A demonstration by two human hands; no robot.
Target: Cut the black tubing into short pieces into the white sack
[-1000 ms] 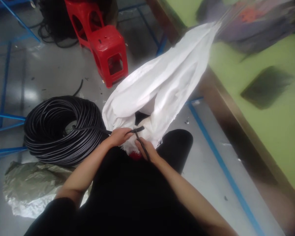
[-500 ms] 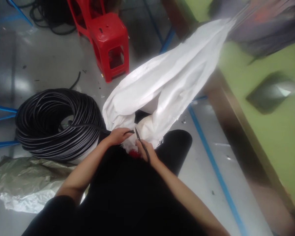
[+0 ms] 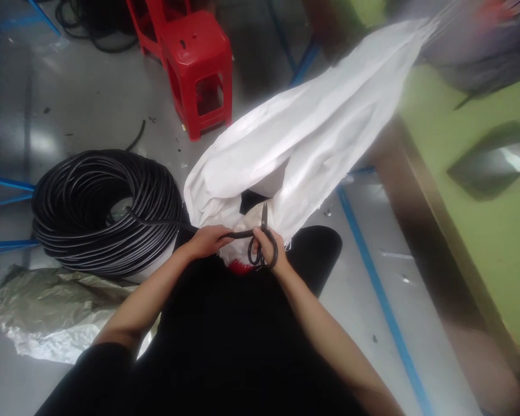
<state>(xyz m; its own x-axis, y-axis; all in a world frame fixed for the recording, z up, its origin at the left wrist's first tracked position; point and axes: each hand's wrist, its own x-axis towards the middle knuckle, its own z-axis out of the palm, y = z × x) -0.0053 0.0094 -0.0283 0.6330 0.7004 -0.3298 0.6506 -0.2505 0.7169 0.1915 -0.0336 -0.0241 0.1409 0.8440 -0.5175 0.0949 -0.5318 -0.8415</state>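
My left hand [image 3: 209,241] is closed round a black cord [image 3: 164,223] that runs out of the large black coil [image 3: 108,214] on my left. Beyond the fingers the cord's free end stretches across to my right hand [image 3: 271,245]. That hand grips a pair of black-handled scissors [image 3: 264,219] with the blades pointing away from me, and its fingertips seem to touch the cord's end. Whether the blades are parted is too small to tell. Under both hands lies a white woven sack [image 3: 260,150], draped over my lap and stretching to the upper right.
Red plastic stools [image 3: 199,63] stand ahead on the grey floor. A crumpled grey-green plastic bag [image 3: 60,312] lies by the coil. To the right is a green surface [image 3: 481,231] with a brown edge, bearing a dark pouch [image 3: 489,162]. Blue tape [image 3: 381,294] marks the floor.
A longer piece of cord now shows between my hands. The right hand has shifted right and turned the scissors upright, and its fingers have come to the cord's end.
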